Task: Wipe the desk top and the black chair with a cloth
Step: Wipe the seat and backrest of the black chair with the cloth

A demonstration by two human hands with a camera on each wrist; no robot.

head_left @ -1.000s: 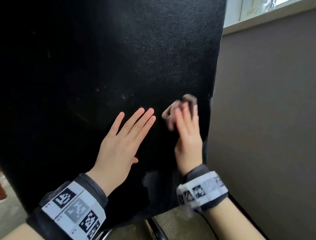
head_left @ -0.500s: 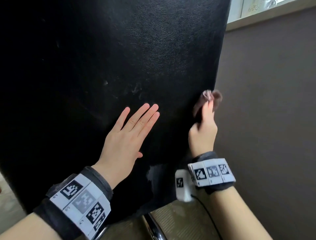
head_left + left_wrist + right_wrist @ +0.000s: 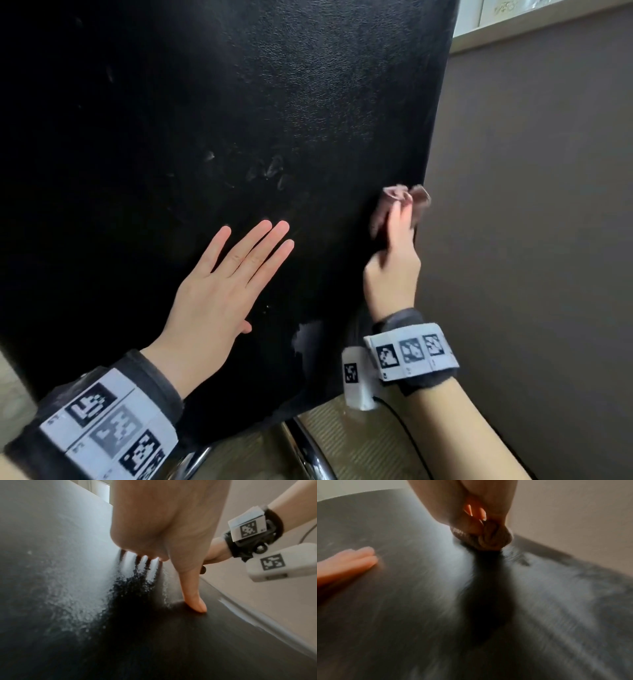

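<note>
Right hand (image 3: 392, 270), clutching the bunched cloth (image 3: 402, 202), has swept to the black chair (image 3: 239, 120) back's right edge — that strip wiped (left hand (image 3: 219, 291) flat, bracing).

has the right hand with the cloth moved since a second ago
Yes. The right hand carried the cloth rightward, from inside the black chair back to its right edge.

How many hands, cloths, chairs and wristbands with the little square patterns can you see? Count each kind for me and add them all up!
Hands: 2, the left hand flat on the chair, the right hand holding the cloth
Cloths: 1, the brown cloth
Chairs: 1, the black chair
Wristbands: 2, the left wristband and the right wristband
Total: 6
</note>
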